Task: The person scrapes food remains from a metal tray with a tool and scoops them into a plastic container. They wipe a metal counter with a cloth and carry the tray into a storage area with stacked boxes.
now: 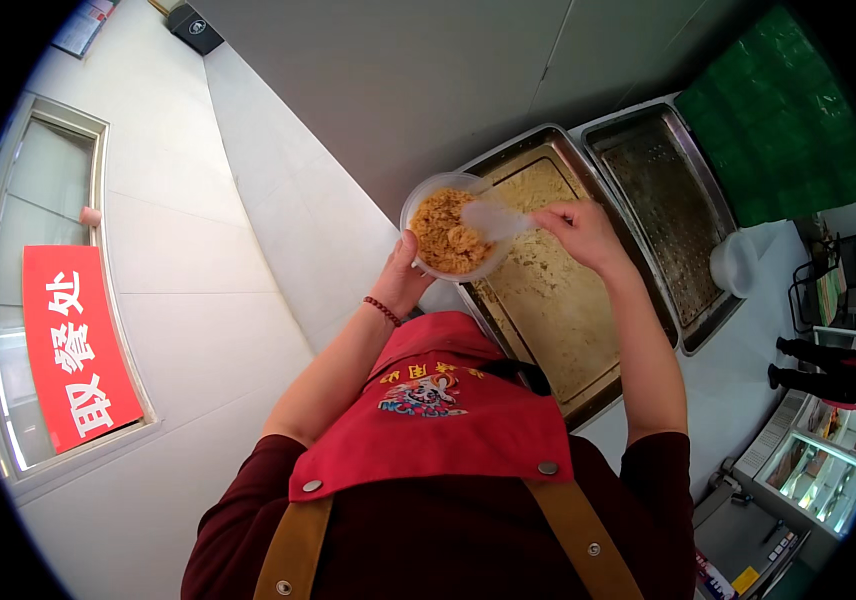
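Note:
A round translucent plastic bowl [419, 193] is held at its near left side by my left hand [403, 279], the thumb on the rim. Brown, crumbly food [444, 225], perhaps rice, fills much of it. In my right hand [576, 231] is the handle of a pale translucent rice paddle [494, 219], whose blurred blade lies over the food. Both hands are above the near left part of a large shallow metal tray [574, 322], which has bits of food stuck to its bottom.
A perforated metal tray [657, 180] lies right of the first, with a translucent plastic tub [733, 264] at its edge. Beyond it hangs a green sheet [780, 127]. A grey panel [413, 75] rises behind the trays. Far right, a person [825, 364] stands by a lit display case [810, 472].

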`<control>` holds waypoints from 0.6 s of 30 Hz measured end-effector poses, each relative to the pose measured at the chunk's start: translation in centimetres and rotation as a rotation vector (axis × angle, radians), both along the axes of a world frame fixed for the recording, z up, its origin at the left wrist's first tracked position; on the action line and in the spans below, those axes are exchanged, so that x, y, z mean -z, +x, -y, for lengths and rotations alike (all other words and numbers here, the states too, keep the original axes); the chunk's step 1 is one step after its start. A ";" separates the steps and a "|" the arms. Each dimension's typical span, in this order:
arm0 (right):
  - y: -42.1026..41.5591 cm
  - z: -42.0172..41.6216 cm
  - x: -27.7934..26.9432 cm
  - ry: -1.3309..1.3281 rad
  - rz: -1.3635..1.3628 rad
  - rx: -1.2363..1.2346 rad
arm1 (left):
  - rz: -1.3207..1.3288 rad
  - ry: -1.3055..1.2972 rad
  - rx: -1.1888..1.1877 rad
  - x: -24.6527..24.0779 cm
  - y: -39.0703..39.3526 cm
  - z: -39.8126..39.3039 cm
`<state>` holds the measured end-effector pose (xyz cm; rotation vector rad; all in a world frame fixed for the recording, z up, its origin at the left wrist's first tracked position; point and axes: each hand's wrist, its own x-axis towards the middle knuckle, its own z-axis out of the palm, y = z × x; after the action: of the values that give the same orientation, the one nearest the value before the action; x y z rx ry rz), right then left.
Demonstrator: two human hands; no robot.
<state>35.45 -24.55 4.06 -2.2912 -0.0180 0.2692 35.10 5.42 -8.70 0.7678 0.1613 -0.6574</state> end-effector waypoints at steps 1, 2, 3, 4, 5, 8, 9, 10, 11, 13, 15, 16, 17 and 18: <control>-0.1 -0.5 -0.8 -0.043 0.065 0.037 | 0.001 -0.011 0.012 -0.6 -0.1 0.3; -0.4 -0.9 -1.7 -0.086 0.130 0.073 | 0.002 -0.021 0.024 -1.3 -0.2 0.5; -0.8 -1.1 -2.2 -0.131 0.196 0.111 | 0.005 -0.034 0.037 -1.8 -0.3 0.8; -0.9 -0.9 -2.2 -0.090 0.164 0.110 | 0.013 -0.031 0.038 -2.1 -0.3 0.8; -1.1 -0.4 -2.2 -0.049 0.132 0.108 | 0.022 -0.029 0.038 -2.2 -0.3 0.9; -1.7 -0.6 -0.2 0.017 0.121 0.099 | 0.046 -0.040 0.059 -2.5 -0.2 1.1; -1.7 -1.1 0.5 0.032 0.133 0.087 | 0.054 -0.045 0.060 -2.5 -0.2 1.1; -1.9 -1.9 0.4 0.047 0.133 0.074 | 0.038 -0.063 0.063 -2.7 -0.2 1.3; -2.1 -3.1 0.4 0.061 0.133 0.061 | 0.021 -0.082 0.066 -2.8 -0.2 1.5; -2.6 -4.1 0.1 0.096 0.130 0.052 | 0.004 -0.089 0.055 -3.0 -0.4 1.5; -2.7 -4.3 -1.1 0.130 0.125 0.068 | 0.006 -0.074 0.034 -3.1 -0.5 1.5; -2.4 -3.7 -1.3 0.122 0.134 0.089 | 0.010 -0.075 0.030 -3.1 -0.5 1.4; -2.0 -2.5 -1.5 0.114 0.142 0.110 | 0.015 -0.076 0.026 -3.2 -0.4 1.3; -1.8 -1.9 -2.0 0.104 0.151 0.139 | 0.018 -0.077 0.029 -3.2 -0.3 1.4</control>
<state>33.60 -22.64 6.04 -2.1922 0.0490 0.0230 34.84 4.04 -5.46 0.7026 0.1073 -0.6804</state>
